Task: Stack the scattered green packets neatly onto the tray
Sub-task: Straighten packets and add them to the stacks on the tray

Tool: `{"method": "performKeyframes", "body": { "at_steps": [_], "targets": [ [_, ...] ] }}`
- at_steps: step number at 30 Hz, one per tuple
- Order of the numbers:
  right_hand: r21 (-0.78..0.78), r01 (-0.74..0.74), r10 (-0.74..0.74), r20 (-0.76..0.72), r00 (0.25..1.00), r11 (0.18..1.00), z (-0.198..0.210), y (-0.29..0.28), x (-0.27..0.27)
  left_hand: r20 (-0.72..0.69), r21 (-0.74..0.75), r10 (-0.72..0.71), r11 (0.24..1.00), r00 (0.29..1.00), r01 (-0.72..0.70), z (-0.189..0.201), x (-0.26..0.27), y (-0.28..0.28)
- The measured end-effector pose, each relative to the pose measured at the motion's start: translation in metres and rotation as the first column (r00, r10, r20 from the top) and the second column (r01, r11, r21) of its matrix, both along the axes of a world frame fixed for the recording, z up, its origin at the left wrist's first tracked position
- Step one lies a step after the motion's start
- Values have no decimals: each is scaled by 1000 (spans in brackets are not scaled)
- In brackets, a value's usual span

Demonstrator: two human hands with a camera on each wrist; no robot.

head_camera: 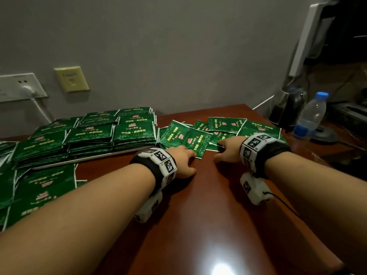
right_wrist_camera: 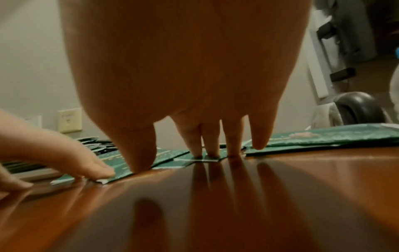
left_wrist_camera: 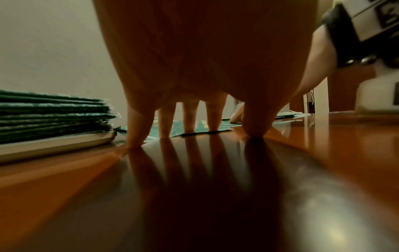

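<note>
Several stacks of green packets (head_camera: 89, 135) fill a white tray (head_camera: 89, 158) at the left of the brown table; the left wrist view shows the stacks (left_wrist_camera: 54, 116) on the tray's rim (left_wrist_camera: 64, 143). Scattered green packets (head_camera: 224, 124) lie flat at the centre right. My left hand (head_camera: 193, 155) has straight fingers (left_wrist_camera: 190, 119) standing on the near edge of one packet (head_camera: 184, 138), thumb on the wood. My right hand (head_camera: 224, 151) presses its straight fingertips (right_wrist_camera: 212, 150) on the edge of another packet (right_wrist_camera: 207, 158), with its thumb on a neighbouring packet (right_wrist_camera: 121, 160). Neither hand holds anything.
More loose green packets (head_camera: 39, 187) lie off the tray at the near left. A water bottle (head_camera: 311, 114) and a dark kettle (head_camera: 290, 108) stand at the right edge. Wall sockets (head_camera: 21, 87) with a plugged cable are behind. Bare glossy table (head_camera: 198, 215) lies in front.
</note>
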State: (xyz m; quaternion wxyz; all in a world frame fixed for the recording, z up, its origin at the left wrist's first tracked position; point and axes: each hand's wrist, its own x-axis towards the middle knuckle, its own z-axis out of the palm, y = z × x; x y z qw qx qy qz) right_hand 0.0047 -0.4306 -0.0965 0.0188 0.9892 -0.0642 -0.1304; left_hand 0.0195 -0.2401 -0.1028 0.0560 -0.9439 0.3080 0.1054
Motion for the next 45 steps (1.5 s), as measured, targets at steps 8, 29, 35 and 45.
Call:
{"method": "performKeyframes", "body": {
  "at_steps": [8, 29, 35, 45],
  "targets": [
    [10, 50, -50, -2, 999, 999, 6, 19, -15, 44, 23, 43, 999, 998, -44, 3, -16, 3],
    [139, -236, 242, -27, 970, 962, 19, 161, -126, -78, 14, 158, 987, 984, -157, 24, -132, 154],
    [174, -408, 408, 40, 912, 896, 17, 194, -126, 18, -43, 329, 944, 944, -328, 32, -133, 197],
    [-98, -403, 394, -104, 913, 910, 21, 187, -71, 25, -44, 679, 734, 734, -678, -8, -99, 177]
  ]
}}
